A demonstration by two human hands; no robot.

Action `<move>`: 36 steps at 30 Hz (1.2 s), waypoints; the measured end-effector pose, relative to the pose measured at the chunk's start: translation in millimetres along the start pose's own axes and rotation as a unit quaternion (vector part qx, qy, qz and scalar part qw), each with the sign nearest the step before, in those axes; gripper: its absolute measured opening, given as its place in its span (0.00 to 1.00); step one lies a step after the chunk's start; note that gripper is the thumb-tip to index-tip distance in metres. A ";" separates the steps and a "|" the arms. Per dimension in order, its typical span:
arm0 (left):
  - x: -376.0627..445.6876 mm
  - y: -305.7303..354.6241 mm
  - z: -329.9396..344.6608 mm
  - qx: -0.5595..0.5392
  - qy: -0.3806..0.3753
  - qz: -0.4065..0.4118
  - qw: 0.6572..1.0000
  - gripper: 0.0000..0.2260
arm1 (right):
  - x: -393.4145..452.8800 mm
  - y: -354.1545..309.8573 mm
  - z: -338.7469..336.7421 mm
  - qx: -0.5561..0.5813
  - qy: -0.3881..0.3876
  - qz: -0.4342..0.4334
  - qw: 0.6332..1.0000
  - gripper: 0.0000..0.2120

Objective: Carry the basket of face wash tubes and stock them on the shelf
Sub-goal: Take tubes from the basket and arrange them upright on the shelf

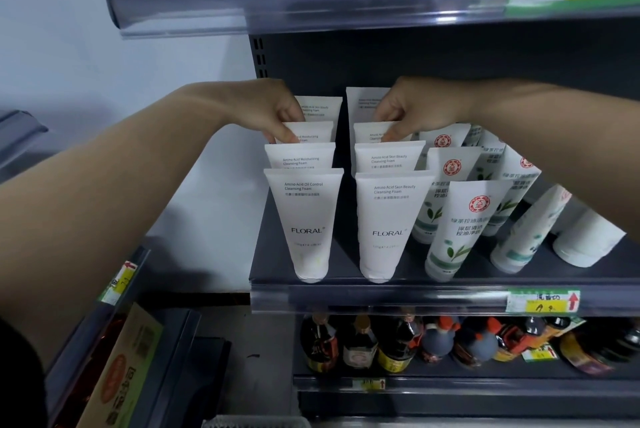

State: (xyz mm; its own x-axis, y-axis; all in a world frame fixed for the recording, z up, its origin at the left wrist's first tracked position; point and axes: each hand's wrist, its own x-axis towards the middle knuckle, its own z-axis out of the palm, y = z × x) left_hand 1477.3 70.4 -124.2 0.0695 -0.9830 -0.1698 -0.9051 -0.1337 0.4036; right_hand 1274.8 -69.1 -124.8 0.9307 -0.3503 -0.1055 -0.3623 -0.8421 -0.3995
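Two rows of white FLORAL tubes stand cap-down on the dark shelf (408, 280), each row four deep from front to back. Left hand (273, 112) reaches in over the left row; its fingers (289, 134) are curled and pinch the top edge of the third tube (313, 134) in that row, behind the front tube (306, 223) marked Oil Control. Right hand (412, 112) does the same on the right row, thumb and curled fingers pinching the top of its third tube (369, 134), behind the front Skin Beauty tube (389, 223). Just right of these stand green-tea tubes (457, 226) with a red round logo, some leaning, and further right one tube (530, 230) lies tilted beside a white cylinder (588, 240). A price tag (542, 301) with a red arrow sits on the shelf's front rail. Below, dark sauce bottles (398, 344) fill the lower shelf. No basket shows in the view
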 end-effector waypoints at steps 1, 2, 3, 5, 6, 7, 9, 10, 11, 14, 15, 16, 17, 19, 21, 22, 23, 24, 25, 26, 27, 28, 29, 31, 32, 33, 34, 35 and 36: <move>-0.5 0.0 0.5 -0.001 0.004 -0.001 1.000 0.09 | -0.2 0.7 0.2 0.001 0.001 0.001 1.000 0.10; -1.2 -0.4 0.9 -0.001 0.009 -0.004 1.000 0.09 | -0.6 1.4 0.5 0.003 0.003 0.001 1.000 0.10; -2.0 -0.5 1.5 0.000 0.013 -0.006 1.000 0.09 | -1.0 2.0 0.8 0.006 0.006 0.001 1.000 0.10; -4.1 -0.7 2.3 0.002 0.017 -0.006 1.000 0.09 | -1.6 2.9 1.5 0.008 0.013 0.004 1.000 0.10; -5.2 -0.5 2.6 0.001 0.018 -0.006 1.000 0.09 | -2.1 3.0 1.7 0.007 0.015 0.006 1.000 0.10; -6.2 -0.5 2.9 -0.004 0.025 -0.006 1.000 0.09 | -2.5 3.0 1.9 0.008 0.017 0.008 1.000 0.10; -7.8 -0.6 2.1 -0.041 0.076 -0.005 0.996 0.07 | -4.5 2.3 1.3 0.020 0.026 0.012 0.999 0.11; -7.9 -1.0 0.9 -0.066 0.116 -0.001 0.991 0.07 | -5.9 1.7 0.0 0.028 0.041 0.016 0.999 0.12; -7.2 -1.8 -1.0 -0.086 0.157 0.005 0.984 0.07 | -7.2 1.3 -2.2 0.036 0.065 0.021 0.997 0.13; -4.4 -2.0 -7.8 -0.100 0.235 0.019 0.967 0.09 | -7.0 1.5 -10.4 0.058 0.146 0.035 0.987 0.15; -2.3 -1.2 -10.0 -0.097 0.244 0.019 0.965 0.11 | -5.2 1.4 -12.6 0.059 0.166 0.038 0.984 0.15; 0.5 0.2 -11.2 -0.092 0.243 0.018 0.966 0.12 | -2.7 1.6 -14.2 0.055 0.180 0.042 0.981 0.16; 4.5 1.2 -11.8 -0.083 0.234 0.016 0.968 0.14 | 0.8 2.5 -15.0 0.046 0.188 0.047 0.980 0.17; 13.9 3.0 -11.1 -0.048 0.205 0.011 0.978 0.17 | 9.4 5.6 -14.7 0.018 0.191 0.060 0.980 0.20; 24.3 1.7 -9.0 -0.010 0.179 0.004 0.984 0.18 | 18.3 8.5 -12.2 -0.026 0.175 0.071 0.982 0.23; 29.2 0.1 -8.5 0.000 0.172 0.005 0.985 0.19 | 22.7 9.7 -10.8 -0.050 0.160 0.076 0.983 0.25; 34.0 -1.6 -8.3 0.005 0.166 0.006 0.986 0.19 | 26.7 10.6 -9.8 -0.071 0.142 0.081 0.984 0.27; 37.7 -3.4 -8.2 0.011 0.160 0.006 0.987 0.19 | 30.5 10.9 -8.9 -0.089 0.125 0.085 0.985 0.28; 40.6 -4.9 -8.2 0.020 0.153 0.004 0.988 0.18 | 34.1 11.0 -8.1 -0.102 0.111 0.088 0.985 0.29; 43.1 -6.1 -8.2 0.031 0.144 0.003 0.989 0.17 | 37.6 11.3 -7.8 -0.107 0.105 0.090 0.985 0.29; 45.4 -7.5 -8.7 0.041 0.135 0.004 0.990 0.16 | 41.4 11.9 -8.0 -0.107 0.102 0.091 0.985 0.28; 47.4 -8.9 -9.1 0.050 0.126 0.006 0.991 0.15 | 45.0 12.7 -8.4 -0.106 0.102 0.090 0.985 0.25; 48.9 -10.1 -9.5 0.061 0.116 0.008 0.991 0.14 | 48.6 13.6 -8.5 -0.105 0.101 0.088 0.985 0.22; 51.1 -14.0 -10.0 0.082 0.100 0.009 0.992 0.12 | 55.0 15.9 -9.2 -0.108 0.100 0.084 0.986 0.16; 51.9 -16.2 -9.9 0.083 0.097 0.007 0.992 0.12 | 57.9 17.1 -9.3 -0.105 0.101 0.082 0.986 0.14; 52.3 -18.0 -9.8 0.078 0.098 0.004 0.992 0.11 | 60.6 18.2 -9.4 -0.100 0.101 0.079 0.987 0.13; 52.4 -19.3 -9.9 0.070 0.100 0.002 0.993 0.11 | 62.4 19.0 -9.5 -0.095 0.100 0.076 0.988 0.13; 52.4 -19.8 -9.7 0.063 0.102 0.000 0.993 0.11 | 64.1 19.6 -9.2 -0.091 0.098 0.073 0.988 0.12; 52.1 -20.2 -9.7 0.055 0.102 -0.001 0.993 0.11 | 65.0 20.0 -9.5 -0.086 0.097 0.072 0.989 0.12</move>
State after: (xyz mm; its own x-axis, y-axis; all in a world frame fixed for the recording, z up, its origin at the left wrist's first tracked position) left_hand 1503.3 20.7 -132.5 0.1452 -0.9892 0.0203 -0.9447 -0.1325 0.3000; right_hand 1327.5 -112.6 -131.1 0.8478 -0.5292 0.0326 -0.5090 -0.8296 -0.2296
